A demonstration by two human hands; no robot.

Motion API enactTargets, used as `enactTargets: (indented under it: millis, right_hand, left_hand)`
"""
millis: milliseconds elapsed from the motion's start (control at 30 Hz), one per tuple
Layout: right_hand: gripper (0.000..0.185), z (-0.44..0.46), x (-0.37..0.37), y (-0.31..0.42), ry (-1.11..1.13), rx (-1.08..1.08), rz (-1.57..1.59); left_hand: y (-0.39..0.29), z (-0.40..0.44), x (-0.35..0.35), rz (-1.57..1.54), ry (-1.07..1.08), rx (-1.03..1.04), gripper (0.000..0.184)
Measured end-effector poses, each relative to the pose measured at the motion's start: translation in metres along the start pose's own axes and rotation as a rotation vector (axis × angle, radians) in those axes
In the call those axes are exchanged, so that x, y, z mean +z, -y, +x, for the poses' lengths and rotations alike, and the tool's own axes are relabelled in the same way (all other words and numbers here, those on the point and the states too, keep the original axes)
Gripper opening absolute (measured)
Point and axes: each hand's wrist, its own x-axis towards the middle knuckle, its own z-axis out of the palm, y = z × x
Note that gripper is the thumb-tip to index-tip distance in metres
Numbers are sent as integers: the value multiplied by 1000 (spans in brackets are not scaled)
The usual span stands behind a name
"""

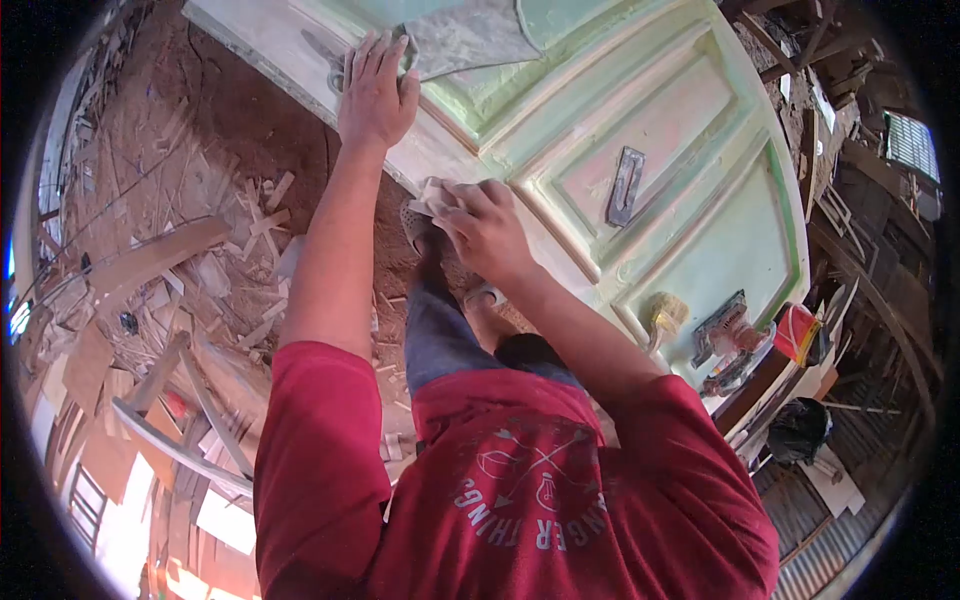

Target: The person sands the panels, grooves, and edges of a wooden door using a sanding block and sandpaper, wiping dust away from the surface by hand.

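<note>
My left hand (378, 90) lies on the long edge of a pale green panelled door (700, 100), its fingers stretched out. A grey sheet (475, 38) is spread on the door just right of those fingers, and a small dark object partly hidden by the hand shows beside them. Closer to my body, my right hand (487, 228) is closed on a small folded whitish piece that looks like sandpaper (436, 194), at the same door edge. A flat metal trowel with a handle (625, 187) rests on the middle panel.
On the door's right end are a brush with yellowish bristles (665, 315), another smeared tool (722, 328) and a red and yellow container (797, 332). Wood scraps and offcuts (150, 260) litter the dirt floor at left. A black bag (800, 430) sits at right.
</note>
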Motion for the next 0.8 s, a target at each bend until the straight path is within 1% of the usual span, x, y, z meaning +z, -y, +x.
enactTargets:
  millis: [67,100,167,200,300,400,467,500,533,633,733,767,800]
  right_hand:
    - [40,-5,7,-3,30,20,-16]
    - [39,-22,-11,4,54,64,-22]
    - [39,-91,-44,0,82,123,-52]
    - [39,-100,-55,4,97,153,-64]
    - [27,-89,-45,4,41,102,-84]
    - [25,-14,-5,6,-50,62,1]
    - [27,-8,0,4,-42,73,-3]
    - [28,-9,1,5,-29,85,-7]
    - [29,-29,-7,3,-12,110,-20]
    - [32,-122,-51,-1,14,168,-80]
    - [34,-118,-51,1,34,170,-84]
    - [34,-99,-32,-6,39,143,-114]
    - [32,-62,-17,-6,-11,116,-100]
  left_hand:
    - [2,-4,6,1,-6,-2,56]
    - [0,-4,6,-1,-11,3,55]
    - [0,-3,3,1,-18,8,54]
    - [1,-5,3,17,-11,5,54]
    - [-2,-4,4,41,6,19,53]
    - [-2,-4,1,25,-6,15,53]
    - [2,-3,5,12,-17,21,53]
    - [1,-4,5,8,-13,28,53]
    - [0,-4,6,5,-14,29,53]
    - [1,-4,5,25,-24,25,53]
    - [2,-10,9,37,-22,30,54]
    - [5,-5,11,39,-32,41,54]
    - [8,-2,10,35,-26,43,54]
